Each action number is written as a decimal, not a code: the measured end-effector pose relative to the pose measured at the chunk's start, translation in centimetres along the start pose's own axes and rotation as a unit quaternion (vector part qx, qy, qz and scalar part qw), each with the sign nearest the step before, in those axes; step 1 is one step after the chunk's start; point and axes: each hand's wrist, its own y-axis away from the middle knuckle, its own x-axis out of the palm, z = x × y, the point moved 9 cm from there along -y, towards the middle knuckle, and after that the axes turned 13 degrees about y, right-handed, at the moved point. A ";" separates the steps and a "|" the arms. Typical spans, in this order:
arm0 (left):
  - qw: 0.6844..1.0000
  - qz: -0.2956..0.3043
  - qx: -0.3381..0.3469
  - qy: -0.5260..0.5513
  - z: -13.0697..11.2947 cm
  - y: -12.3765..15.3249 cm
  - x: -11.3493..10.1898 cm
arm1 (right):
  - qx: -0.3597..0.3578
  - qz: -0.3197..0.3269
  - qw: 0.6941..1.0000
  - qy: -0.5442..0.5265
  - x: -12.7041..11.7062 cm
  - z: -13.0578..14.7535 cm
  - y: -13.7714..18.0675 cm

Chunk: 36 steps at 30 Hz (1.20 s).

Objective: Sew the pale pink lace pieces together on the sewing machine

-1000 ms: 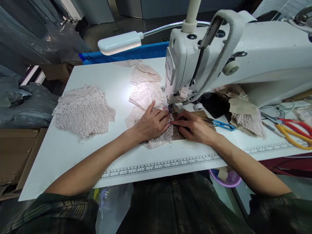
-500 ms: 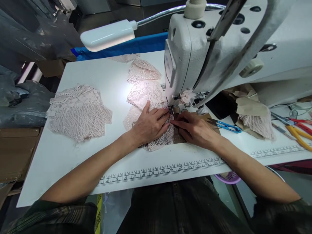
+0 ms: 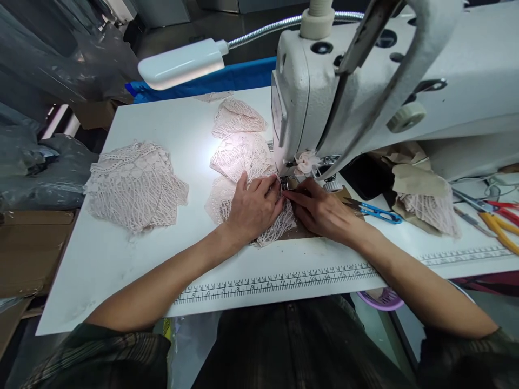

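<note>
My left hand lies flat, fingers together, pressing a pale pink lace piece onto the white table just in front of the presser foot of a white sewing machine. My right hand rests on the lace's right edge, its fingertips pinched at the foot beside the left fingertips. More sewn lace trails away behind the needle, lit by the lamp.
A stack of lace pieces lies at the left. A gooseneck lamp hangs over the table. Blue thread snips lie right of my hand; red and yellow scissors and fabric scraps sit farther right. A printed ruler runs along the front edge.
Both hands have slid slightly toward the presser foot with the lace, and the fingertips are now closer together at the foot. My head has shifted a little.
</note>
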 end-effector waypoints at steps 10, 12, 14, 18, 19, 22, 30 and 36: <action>0.996 -0.044 0.047 0.063 1.2 -0.3 -0.9 | 0.139 -0.065 0.979 -0.132 -1.9 -3.9 1.1; 0.992 -0.049 0.083 0.082 1.1 -0.3 -2.3 | 0.139 -0.052 0.979 -0.138 -1.7 -3.9 1.0; 0.984 -0.028 0.139 0.109 0.4 0.3 -3.5 | 0.135 -0.028 0.980 -0.143 -1.4 -3.8 1.0; 0.947 0.074 0.264 0.169 -2.2 2.9 -3.2 | 0.120 -0.006 0.983 -0.141 -1.3 -3.5 0.8; 0.944 0.069 0.276 0.166 -2.6 3.4 -3.0 | 0.116 -0.004 0.983 -0.141 -1.2 -3.3 0.7; 0.953 0.002 0.256 0.164 -2.4 3.4 -2.8 | 0.091 0.002 0.987 -0.131 -1.1 -2.8 0.4; 0.949 -0.183 0.056 0.252 1.5 1.5 -4.5 | -0.065 0.011 0.996 -0.068 -1.1 0.5 1.2; 0.951 -0.029 0.143 0.271 0.6 1.5 -1.6 | -0.060 0.025 0.998 0.020 0.3 1.9 2.2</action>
